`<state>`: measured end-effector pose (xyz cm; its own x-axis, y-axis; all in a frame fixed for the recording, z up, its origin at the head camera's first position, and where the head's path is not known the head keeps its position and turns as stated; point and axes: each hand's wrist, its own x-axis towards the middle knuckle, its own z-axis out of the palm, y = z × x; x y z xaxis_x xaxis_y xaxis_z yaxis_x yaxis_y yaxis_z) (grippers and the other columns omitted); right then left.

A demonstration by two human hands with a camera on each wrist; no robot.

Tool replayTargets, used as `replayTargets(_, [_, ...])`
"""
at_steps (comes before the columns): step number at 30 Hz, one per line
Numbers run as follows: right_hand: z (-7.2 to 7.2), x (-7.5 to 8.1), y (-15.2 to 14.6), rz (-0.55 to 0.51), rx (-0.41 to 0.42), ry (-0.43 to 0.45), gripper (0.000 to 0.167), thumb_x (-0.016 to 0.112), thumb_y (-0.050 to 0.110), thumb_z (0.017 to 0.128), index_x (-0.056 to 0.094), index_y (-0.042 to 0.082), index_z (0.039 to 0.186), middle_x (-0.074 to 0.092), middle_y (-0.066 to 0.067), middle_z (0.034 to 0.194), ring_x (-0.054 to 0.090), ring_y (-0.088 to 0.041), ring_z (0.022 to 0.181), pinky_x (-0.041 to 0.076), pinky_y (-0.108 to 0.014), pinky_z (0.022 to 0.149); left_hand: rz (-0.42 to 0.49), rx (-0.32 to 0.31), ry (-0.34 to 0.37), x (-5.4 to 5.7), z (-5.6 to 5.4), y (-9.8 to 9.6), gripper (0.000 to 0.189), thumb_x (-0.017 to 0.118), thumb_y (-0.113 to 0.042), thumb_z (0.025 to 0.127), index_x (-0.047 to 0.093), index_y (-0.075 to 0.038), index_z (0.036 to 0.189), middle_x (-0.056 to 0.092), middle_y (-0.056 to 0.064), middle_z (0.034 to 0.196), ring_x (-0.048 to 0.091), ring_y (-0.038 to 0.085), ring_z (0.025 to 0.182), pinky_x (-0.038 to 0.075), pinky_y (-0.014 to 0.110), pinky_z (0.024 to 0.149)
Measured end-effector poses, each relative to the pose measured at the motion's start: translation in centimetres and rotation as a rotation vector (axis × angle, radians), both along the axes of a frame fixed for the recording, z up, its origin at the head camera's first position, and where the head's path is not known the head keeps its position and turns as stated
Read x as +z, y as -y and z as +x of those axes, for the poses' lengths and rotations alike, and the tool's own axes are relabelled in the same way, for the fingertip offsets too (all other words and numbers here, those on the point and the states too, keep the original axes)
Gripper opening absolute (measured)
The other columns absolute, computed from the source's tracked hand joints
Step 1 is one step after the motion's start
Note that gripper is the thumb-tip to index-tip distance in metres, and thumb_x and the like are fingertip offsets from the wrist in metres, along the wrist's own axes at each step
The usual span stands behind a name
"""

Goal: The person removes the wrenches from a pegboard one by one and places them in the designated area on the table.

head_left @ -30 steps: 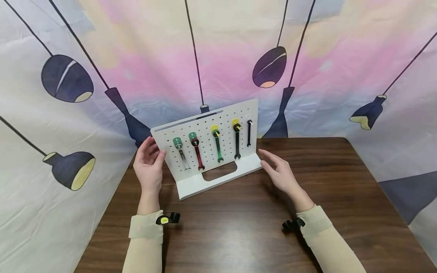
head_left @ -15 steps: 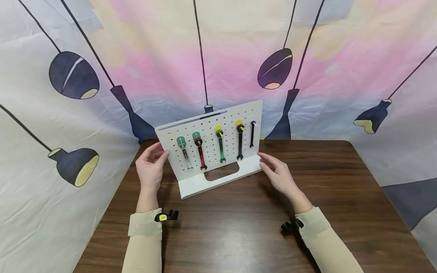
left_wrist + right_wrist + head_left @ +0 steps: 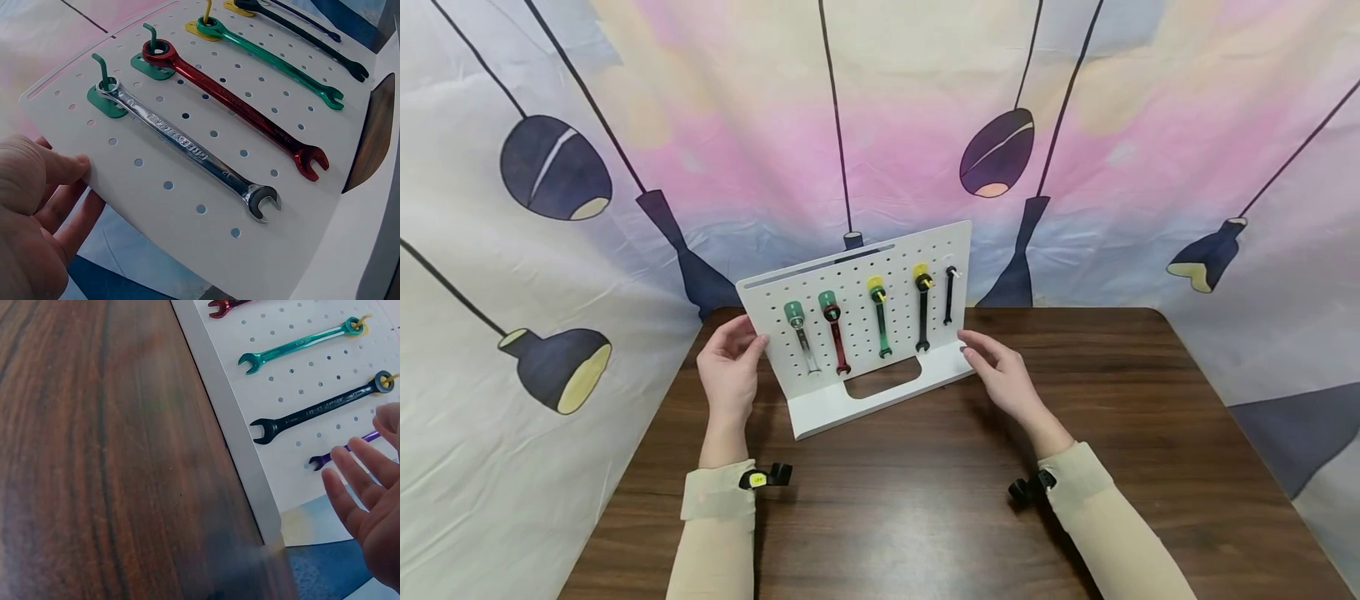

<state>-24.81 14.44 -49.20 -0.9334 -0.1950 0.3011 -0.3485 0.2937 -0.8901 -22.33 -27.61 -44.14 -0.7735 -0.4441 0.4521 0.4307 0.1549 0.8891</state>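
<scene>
A white pegboard stand point(image 3: 859, 333) stands angled on the table, with several combination wrenches hanging on it. From left to right come a silver wrench point(image 3: 181, 147), a red wrench point(image 3: 231, 103), a green wrench point(image 3: 275, 62), a black wrench point(image 3: 325, 409) and a small purple wrench point(image 3: 323, 460). My left hand point(image 3: 730, 371) pinches the board's left edge, thumb on the front face and fingers behind. At the lower right corner, my right hand point(image 3: 1007, 375) has relaxed, extended fingers, its fingertips right at the edge.
The stand's base has a cut-out in its middle. Brown wood-grain table point(image 3: 887, 508) surrounds the stand. Close behind the table hangs a cloth backdrop point(image 3: 895, 125) printed with lamps. A small black camera is strapped on each wrist.
My left hand's fingers have closed in from a looser spread to a pinch on the board's edge. The right hand has shifted slightly left with the edge. The wrenches hang as before.
</scene>
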Motion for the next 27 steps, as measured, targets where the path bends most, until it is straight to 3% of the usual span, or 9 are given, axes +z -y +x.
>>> replayTargets(7, [-1.8,0.3,0.6,-0.279,-0.062,0.097,0.039,0.063,0.017,0.111,0.062,-0.003,0.144,0.066,-0.025,0.139,0.067,-0.035,0.123,0.057,-0.035,0.097,0.002,-0.002,-0.009,-0.3,-0.1,0.2,0.034,0.079,0.009,0.092,0.074,0.003,0.126,0.076,-0.003,0.103,0.072,0.014,0.092,0.053,0.022,0.076])
replayTargets(11, [-2.8,0.6,1.1,-0.356,-0.114,0.145,0.042,0.068,0.018,0.108,0.063,-0.002,0.144,0.066,-0.024,0.139,0.069,-0.029,0.117,0.056,-0.044,0.102,0.000,0.006,-0.002,-0.4,-0.1,0.1,0.034,0.079,0.009,0.093,0.074,0.004,0.126,0.076,-0.003,0.104,0.071,0.013,0.092,0.053,0.022,0.076])
replayTargets(18, [-4.5,1.1,2.3,-0.423,-0.212,0.182,0.039,0.070,0.014,0.105,0.065,0.001,0.142,0.068,-0.017,0.137,0.066,-0.012,0.108,0.055,-0.033,0.090,0.001,0.008,0.011,-0.6,-0.1,0.1,0.034,0.079,0.008,0.093,0.075,0.002,0.127,0.076,-0.002,0.106,0.071,0.014,0.093,0.053,0.023,0.076])
replayTargets(22, [-5.5,1.2,3.0,-0.428,-0.249,0.138,0.036,0.072,0.011,0.104,0.068,0.001,0.138,0.068,-0.016,0.135,0.065,-0.012,0.109,0.053,-0.024,0.089,0.009,0.014,0.018,-0.5,-0.1,0.1,0.034,0.079,0.007,0.093,0.075,0.001,0.126,0.076,-0.002,0.105,0.071,0.014,0.092,0.052,0.024,0.077])
replayTargets(27, [-6.6,1.3,3.8,-0.426,-0.277,0.059,0.036,0.078,0.011,0.100,0.071,-0.001,0.133,0.071,-0.018,0.129,0.066,-0.015,0.107,0.052,-0.023,0.092,0.007,0.013,0.016,-0.4,0.0,0.0,0.034,0.079,0.007,0.093,0.075,0.002,0.126,0.076,-0.002,0.105,0.071,0.014,0.092,0.052,0.024,0.077])
